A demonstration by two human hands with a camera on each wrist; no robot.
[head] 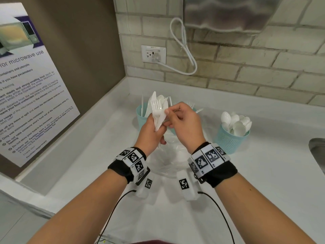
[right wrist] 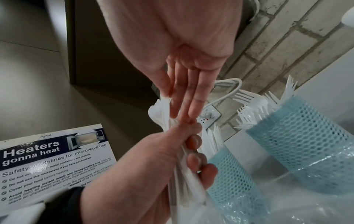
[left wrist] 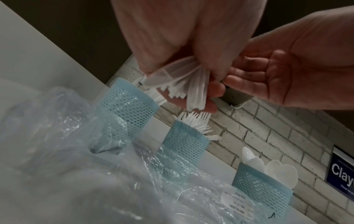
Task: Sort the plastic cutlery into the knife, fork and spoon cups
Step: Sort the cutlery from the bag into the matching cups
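Left hand (head: 151, 131): you grip a bunch of white cutlery (head: 158, 111), centre of the head view.
Right hand (head: 182, 120): your fingertips pinch the top of that bunch.
Cups: knife cup (left wrist: 126, 106) upper centre-left, fork cup (left wrist: 185, 141) middle, spoon cup (head: 230, 138) at right.
Plastic bag (left wrist: 76, 166): crumpled below your wrists.

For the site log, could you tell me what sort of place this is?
Probably a workplace pantry: a microwave-use notice on the wall, a sink set into the white counter, and a cup of plastic spoons.

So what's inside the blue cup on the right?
White plastic spoons stand in the blue mesh cup, bowls sticking up above the rim. Their handles are hidden inside the cup.
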